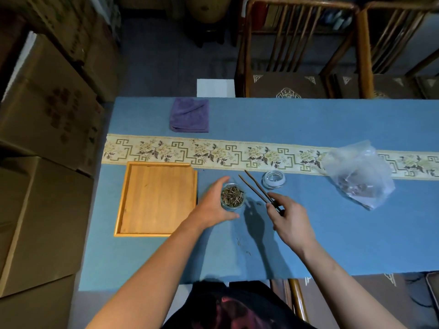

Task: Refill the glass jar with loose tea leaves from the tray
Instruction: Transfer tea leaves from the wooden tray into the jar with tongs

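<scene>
A few stray tea strands [240, 243] lie on the blue tablecloth [332, 233] nearer the person than the glass jar [232, 197], so some leaf has already escaped the transfer. The left hand [215, 205] cups the jar from its left, fingers curled around the wall, steadying it; the jar sits just right of the wooden tray [156, 198], heaped with tea leaves [232, 195] to the rim. The right hand [288, 216], right of the jar, pinches the joined end of the wooden tweezers [257, 188], their tips apart and empty beyond the jar. The tray floor looks bare. Pressing more leaf in could spill it, and the tweezer tips could nudge the jar lid [273, 179], which lies beyond and right of the jar.
</scene>
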